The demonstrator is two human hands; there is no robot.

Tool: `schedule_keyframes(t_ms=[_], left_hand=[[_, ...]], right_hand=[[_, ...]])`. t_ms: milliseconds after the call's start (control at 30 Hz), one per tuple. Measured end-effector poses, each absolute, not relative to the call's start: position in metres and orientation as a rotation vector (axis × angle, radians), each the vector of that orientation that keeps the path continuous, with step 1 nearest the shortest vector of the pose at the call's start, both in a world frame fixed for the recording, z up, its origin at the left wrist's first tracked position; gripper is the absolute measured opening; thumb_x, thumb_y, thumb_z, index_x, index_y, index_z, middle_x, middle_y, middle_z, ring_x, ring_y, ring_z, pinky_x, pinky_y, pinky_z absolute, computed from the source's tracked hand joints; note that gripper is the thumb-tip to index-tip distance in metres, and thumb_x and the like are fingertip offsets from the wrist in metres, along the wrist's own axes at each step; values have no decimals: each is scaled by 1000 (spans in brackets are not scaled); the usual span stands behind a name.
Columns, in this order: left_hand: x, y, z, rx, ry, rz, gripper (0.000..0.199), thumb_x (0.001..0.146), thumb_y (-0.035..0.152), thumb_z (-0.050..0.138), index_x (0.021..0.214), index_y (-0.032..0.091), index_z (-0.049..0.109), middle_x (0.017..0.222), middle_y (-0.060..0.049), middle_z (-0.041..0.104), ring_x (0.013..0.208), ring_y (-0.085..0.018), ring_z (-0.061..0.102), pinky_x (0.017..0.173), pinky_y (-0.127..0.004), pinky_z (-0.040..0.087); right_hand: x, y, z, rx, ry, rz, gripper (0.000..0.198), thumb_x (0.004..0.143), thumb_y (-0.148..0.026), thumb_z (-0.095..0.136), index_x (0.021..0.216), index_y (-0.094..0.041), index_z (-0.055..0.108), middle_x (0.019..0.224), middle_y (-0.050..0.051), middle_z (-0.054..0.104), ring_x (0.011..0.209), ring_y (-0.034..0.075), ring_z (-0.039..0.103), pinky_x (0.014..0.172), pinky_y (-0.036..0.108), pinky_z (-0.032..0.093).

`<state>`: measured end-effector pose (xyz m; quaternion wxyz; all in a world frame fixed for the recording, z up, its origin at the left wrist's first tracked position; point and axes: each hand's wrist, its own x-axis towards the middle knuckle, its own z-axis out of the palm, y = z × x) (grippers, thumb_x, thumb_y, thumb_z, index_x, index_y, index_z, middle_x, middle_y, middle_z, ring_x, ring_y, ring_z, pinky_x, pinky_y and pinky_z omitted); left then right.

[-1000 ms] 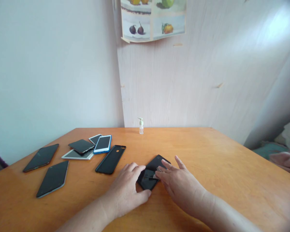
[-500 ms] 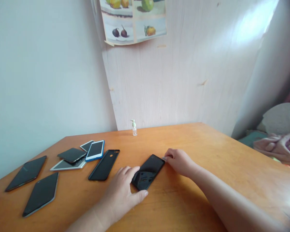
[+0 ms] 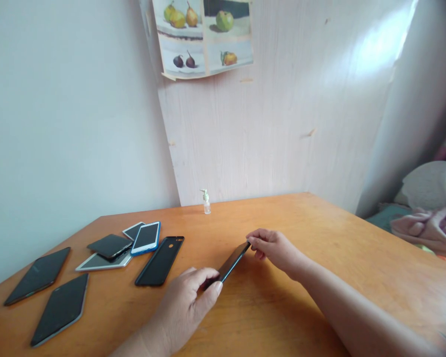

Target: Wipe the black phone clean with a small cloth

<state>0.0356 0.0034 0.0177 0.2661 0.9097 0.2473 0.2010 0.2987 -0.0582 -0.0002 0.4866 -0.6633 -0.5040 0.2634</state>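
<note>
A dark smartphone (image 3: pixel 232 261) is tilted over the wooden table (image 3: pixel 282 312), its long side edge facing me. My left hand (image 3: pixel 193 297) grips its near end between thumb and fingers. At the far corner, my right hand (image 3: pixel 269 248) pinches the phone; a small pale bit shows by the fingertips, too small to name. To the left of the phone lies an empty black phone case (image 3: pixel 160 262) with a round hole near its top.
Several other phones lie at the left: a blue-edged white phone (image 3: pixel 146 237), a black one (image 3: pixel 110 245) on a white one (image 3: pixel 96 262), and two dark ones (image 3: pixel 39 275) (image 3: pixel 61 308) nearer me. A small pump bottle (image 3: pixel 206 202) stands at the back edge.
The phone has gone from lying face up to tilted on its side. My left hand has closed on its near end, and my right hand has taken hold of the far corner.
</note>
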Motion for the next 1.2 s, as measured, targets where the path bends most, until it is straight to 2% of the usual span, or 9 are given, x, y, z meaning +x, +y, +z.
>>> schedule_keyframes(t_ms=[200,333,433,700,933,1100,1200], left_hand=[[36,0,19,2436,601,528,40,102,44,28,89,23,59,79,-1,63,74,-17,60,70,-25,46],[35,2,13,2586,687,606,30,101,39,34,94,24,59,81,-1,66,77,-19,63,69,-26,45],[35,2,9,2664,780,592,21,99,35,40,101,25,58,87,-3,69,82,-21,66,69,-27,45],[35,2,7,2657,824,507,20,100,31,37,90,24,53,87,-3,68,83,-21,65,66,-27,43],[36,0,9,2629,808,509,21,100,33,37,89,24,53,84,-2,67,81,-21,64,67,-27,42],[36,1,8,2601,791,531,21,101,32,37,89,24,53,86,-2,67,82,-20,64,67,-27,42],[37,1,7,2595,760,530,21,101,32,36,90,25,53,88,-3,67,84,-20,64,69,-26,43]], right_hand=[[292,-61,6,-1607,-1264,516,35,89,-47,51,99,-18,67,75,1,65,63,14,60,62,25,49],[289,-62,9,-1656,-1330,338,30,91,-42,50,93,-20,69,73,1,64,68,17,60,66,28,47],[282,-66,14,-1675,-1378,208,27,93,-38,48,93,-20,69,83,4,66,82,20,61,76,31,46],[221,-88,23,-1462,-1813,165,26,100,-23,37,102,-21,64,92,5,65,83,16,63,75,25,47],[265,-77,20,-1918,-1589,-116,30,99,-26,40,110,-21,67,93,7,67,85,20,65,75,27,45],[237,-85,22,-1719,-1782,-19,29,99,-27,41,112,-25,66,92,4,67,81,16,65,72,24,45],[219,-89,20,-1559,-1896,51,27,100,-28,41,108,-25,67,90,3,68,79,15,64,71,23,46]])
